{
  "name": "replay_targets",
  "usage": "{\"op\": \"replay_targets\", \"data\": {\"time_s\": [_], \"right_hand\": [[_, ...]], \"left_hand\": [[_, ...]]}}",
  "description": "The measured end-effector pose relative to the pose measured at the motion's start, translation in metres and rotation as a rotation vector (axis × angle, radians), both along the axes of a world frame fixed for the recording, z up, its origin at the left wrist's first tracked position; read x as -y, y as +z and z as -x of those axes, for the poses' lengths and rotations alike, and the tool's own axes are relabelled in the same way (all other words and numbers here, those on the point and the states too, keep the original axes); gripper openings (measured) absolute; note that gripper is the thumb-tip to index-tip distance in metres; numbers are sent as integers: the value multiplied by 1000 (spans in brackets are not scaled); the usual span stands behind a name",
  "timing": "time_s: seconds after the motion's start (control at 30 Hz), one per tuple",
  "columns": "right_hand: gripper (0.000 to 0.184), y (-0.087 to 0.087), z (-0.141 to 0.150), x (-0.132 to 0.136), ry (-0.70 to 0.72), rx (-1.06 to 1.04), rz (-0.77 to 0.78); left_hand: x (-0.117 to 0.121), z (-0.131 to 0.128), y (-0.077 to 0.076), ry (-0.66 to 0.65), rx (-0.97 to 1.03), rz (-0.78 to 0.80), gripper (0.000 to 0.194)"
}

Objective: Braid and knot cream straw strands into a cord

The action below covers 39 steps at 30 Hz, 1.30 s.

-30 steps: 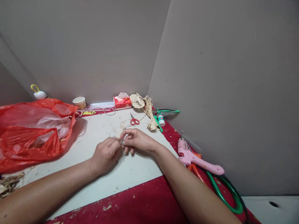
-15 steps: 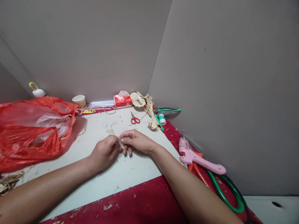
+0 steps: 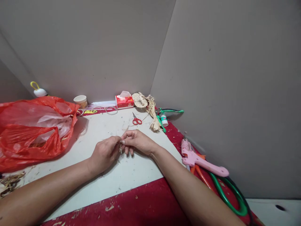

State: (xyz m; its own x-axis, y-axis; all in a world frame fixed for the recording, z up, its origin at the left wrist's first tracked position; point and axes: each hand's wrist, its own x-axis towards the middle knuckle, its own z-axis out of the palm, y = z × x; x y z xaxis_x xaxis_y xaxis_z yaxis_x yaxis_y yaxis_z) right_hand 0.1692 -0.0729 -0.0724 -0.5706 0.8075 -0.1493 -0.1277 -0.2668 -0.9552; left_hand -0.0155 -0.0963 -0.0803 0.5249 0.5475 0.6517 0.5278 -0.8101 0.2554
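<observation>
Above the white board (image 3: 138, 169) my two hands meet fingertip to fingertip. My left hand (image 3: 105, 152) is closed, its thumb and forefinger pinching a small piece of pale straw (image 3: 120, 148). From the other side my right hand (image 3: 137, 142) pinches the same straw between thumb and forefinger, its other fingers loosely curled below. Most of the straw is hidden by my fingers; a short bit hangs down between the hands. Just beyond lie red-handled scissors (image 3: 136, 120), their blades slightly apart. A bundle of dry straw (image 3: 154, 117) rests behind, to the right.
A red plastic bag (image 3: 30, 135) fills the left side. Along the back wall stand a paper cup (image 3: 80, 101), a tissue pack (image 3: 124, 101) and a woven straw disc (image 3: 139, 100). Green-handled pliers (image 3: 171, 110), a small bottle (image 3: 164, 120) and a pink glue gun (image 3: 199, 161) lie at right.
The straw between my fingers has turned; the loose ends that stuck up beyond my left hand no longer show there. Both hands stay nearly in place, still pinching.
</observation>
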Motion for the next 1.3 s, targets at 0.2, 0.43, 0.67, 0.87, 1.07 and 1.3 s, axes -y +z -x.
{"op": "replay_targets", "data": {"time_s": [0.2,0.43,0.67,0.87,1.07,1.3], "right_hand": [[20,7,3,5,-10,60,-61],[18,7,1,4,-4,70,-91],[18,4,1,2,-80,88,-92],[14,10,3,5,-75,165,-127],[8,11,6,9,-137,282,-312],[20,14,-1,9,-193,326,-437]], "left_hand": [[2,-2,2,27,55,53,15],[0,-1,2,5,115,141,17],[0,-1,1,-44,103,125,20],[0,-2,1,-37,80,119,18],[-2,-2,0,-11,85,122,20],[-3,-2,-2,13,102,132,20]]}}
